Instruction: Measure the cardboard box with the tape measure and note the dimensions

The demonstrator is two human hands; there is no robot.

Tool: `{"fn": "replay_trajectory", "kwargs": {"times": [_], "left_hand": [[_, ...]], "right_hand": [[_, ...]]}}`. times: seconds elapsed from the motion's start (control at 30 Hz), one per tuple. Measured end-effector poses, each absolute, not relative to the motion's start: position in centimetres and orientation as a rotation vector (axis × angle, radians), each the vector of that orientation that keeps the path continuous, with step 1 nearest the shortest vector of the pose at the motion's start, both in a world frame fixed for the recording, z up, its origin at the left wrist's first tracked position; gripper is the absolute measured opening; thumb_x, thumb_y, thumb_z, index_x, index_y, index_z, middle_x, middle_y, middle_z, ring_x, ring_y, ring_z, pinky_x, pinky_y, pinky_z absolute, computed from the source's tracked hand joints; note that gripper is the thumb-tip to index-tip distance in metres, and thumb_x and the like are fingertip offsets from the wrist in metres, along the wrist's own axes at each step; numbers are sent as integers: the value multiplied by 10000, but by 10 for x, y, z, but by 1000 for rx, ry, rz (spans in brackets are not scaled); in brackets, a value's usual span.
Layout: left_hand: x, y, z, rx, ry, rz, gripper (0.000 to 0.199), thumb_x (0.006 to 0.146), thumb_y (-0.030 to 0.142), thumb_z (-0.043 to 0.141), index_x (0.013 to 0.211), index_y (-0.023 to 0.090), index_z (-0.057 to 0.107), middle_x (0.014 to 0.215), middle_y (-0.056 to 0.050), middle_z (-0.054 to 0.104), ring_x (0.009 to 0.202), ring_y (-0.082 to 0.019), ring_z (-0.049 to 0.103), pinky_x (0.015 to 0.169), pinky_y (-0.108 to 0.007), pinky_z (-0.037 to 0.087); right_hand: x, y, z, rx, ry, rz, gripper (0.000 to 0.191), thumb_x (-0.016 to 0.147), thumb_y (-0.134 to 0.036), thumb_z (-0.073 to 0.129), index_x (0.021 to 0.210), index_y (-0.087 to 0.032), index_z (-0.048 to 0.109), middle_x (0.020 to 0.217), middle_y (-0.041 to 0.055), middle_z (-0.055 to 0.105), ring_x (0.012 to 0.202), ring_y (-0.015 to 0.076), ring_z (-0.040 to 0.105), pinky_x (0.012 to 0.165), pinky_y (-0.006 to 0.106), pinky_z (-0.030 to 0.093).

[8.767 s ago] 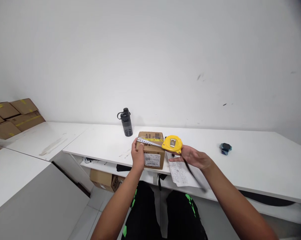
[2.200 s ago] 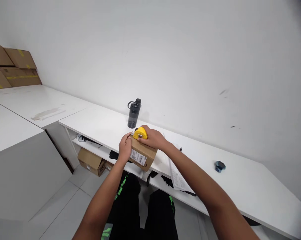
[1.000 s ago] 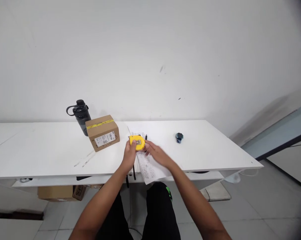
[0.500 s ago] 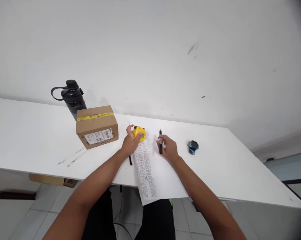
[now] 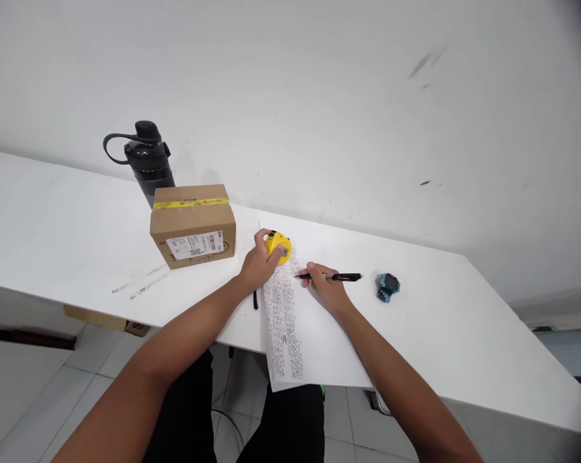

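Observation:
My left hand (image 5: 259, 262) grips a yellow tape measure (image 5: 281, 242) at the top of a white paper sheet (image 5: 324, 341). Small dark marks fill two columns on the sheet's left part. Between the fingers of my right hand (image 5: 326, 286) is a black pen (image 5: 346, 277), lying nearly level, its tip pointing left at the edge of the marked columns. Whether the tip touches the paper, I cannot tell. A thin black item (image 5: 255, 299) lies beside the sheet's left edge, below my left hand.
A taped cardboard box (image 5: 189, 225) stands left of my hands on the white table (image 5: 78, 238), with a black bottle (image 5: 148, 157) behind it. On the right lies a blue watch-like object (image 5: 387, 286). The wall rises behind the table.
The pen has swung from upright to nearly level, tip now leftward, in my right hand. My left hand still holds the tape measure. The whole view has shifted slightly.

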State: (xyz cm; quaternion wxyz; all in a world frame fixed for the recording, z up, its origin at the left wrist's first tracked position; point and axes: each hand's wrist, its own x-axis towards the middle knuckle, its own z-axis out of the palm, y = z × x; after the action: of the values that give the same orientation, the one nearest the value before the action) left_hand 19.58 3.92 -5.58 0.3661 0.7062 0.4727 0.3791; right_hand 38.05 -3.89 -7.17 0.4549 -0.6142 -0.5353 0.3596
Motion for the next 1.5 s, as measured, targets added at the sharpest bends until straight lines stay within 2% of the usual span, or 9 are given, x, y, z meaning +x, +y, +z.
{"fn": "replay_trajectory", "kwargs": {"times": [0.1, 0.27, 0.43, 0.53, 0.77, 0.97, 1.13, 1.5], "left_hand": [[195, 39, -54, 1865, 1195, 966, 562, 944, 519, 368, 1423, 235, 293, 971, -64, 667, 713, -210, 644, 741, -363, 486], [192, 37, -48, 1943, 1169, 905, 611, 965, 519, 317, 1521, 288, 214, 1108, -79, 672, 830, -233, 659, 805, -379, 488], [190, 35, -44, 2003, 1106, 868, 592, 972, 504, 303, 1536, 339, 227, 1313, -49, 608, 1034, -244, 636, 914, -380, 469], [190, 35, -43, 1988, 1096, 872, 574, 970, 492, 313, 1523, 346, 262, 1371, -29, 577, 1082, -239, 622, 940, -375, 462], [189, 34, -43, 1955, 1110, 882, 559, 970, 486, 319, 1512, 354, 286, 1327, -23, 608, 1009, -221, 641, 896, -356, 484], [190, 35, -44, 1957, 1104, 888, 559, 968, 491, 316, 1510, 354, 286, 1364, -20, 582, 999, -220, 638, 884, -360, 485], [190, 36, -45, 1957, 1126, 869, 559, 970, 500, 307, 1509, 355, 283, 1234, -33, 643, 910, -213, 645, 837, -355, 494], [191, 34, -46, 1921, 1165, 902, 521, 949, 502, 351, 1437, 320, 329, 1120, -48, 654, 789, -199, 646, 748, -337, 492]], "right_hand": [[378, -41, -67, -1614, -1358, 812, 472, 865, -594, 540, 678, -188, 692, 610, 28, 616, 641, 166, 555, 610, 285, 415], [375, -42, -61, -1631, -1403, 831, 447, 868, -536, 535, 597, -200, 651, 637, 36, 625, 649, 171, 556, 601, 289, 406], [376, -42, -61, -1641, -1392, 824, 398, 865, -513, 537, 675, -206, 705, 606, 21, 598, 590, 155, 500, 557, 286, 368], [377, -43, -63, -1640, -1400, 841, 400, 867, -516, 537, 699, -200, 717, 604, 15, 596, 567, 144, 477, 544, 283, 353], [378, -43, -66, -1628, -1412, 853, 414, 876, -516, 532, 697, -190, 714, 597, 18, 592, 579, 147, 492, 546, 283, 357], [380, -42, -69, -1605, -1413, 832, 409, 883, -522, 531, 705, -203, 716, 607, 21, 598, 618, 162, 521, 585, 292, 380], [379, -43, -67, -1617, -1399, 857, 402, 877, -513, 538, 671, -209, 702, 587, 17, 579, 584, 158, 497, 566, 295, 366], [380, -42, -67, -1605, -1384, 837, 424, 870, -547, 535, 705, -199, 712, 592, 18, 572, 590, 160, 490, 575, 299, 372]]}}
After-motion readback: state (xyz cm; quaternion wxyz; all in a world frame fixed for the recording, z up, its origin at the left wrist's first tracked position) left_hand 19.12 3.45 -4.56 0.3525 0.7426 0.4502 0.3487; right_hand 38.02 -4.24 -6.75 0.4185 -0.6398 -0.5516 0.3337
